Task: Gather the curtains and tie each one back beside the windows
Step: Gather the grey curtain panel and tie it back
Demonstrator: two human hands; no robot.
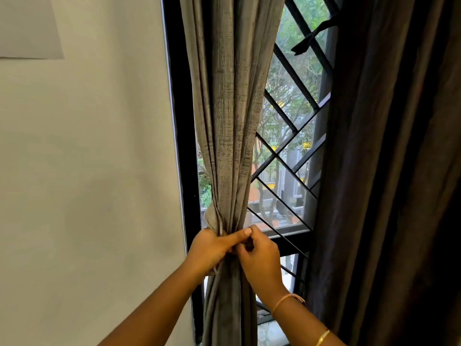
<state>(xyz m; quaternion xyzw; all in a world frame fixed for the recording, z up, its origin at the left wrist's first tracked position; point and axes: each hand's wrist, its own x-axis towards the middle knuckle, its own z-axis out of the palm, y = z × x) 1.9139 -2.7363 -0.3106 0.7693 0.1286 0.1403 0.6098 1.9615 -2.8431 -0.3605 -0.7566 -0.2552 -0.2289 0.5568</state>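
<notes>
A grey textured curtain (229,108) hangs gathered into a narrow bundle against the left side of the black window frame (178,121). At its waist a grey fabric tie-back (212,217) bunches on the left of the bundle. My left hand (212,248) grips the bundle and tie from the left, thumb stretched across the front. My right hand (260,255) meets it from the right, fingers pinched on the tie at the curtain's front. The knot itself is hidden under my fingers. A second, dark curtain (389,171) hangs loose on the right.
A black diagonal window grille (294,151) stands behind the curtains, with trees outside. A dark strip of cloth (311,37) hangs from the grille at the top right. A plain white wall (87,158) fills the left.
</notes>
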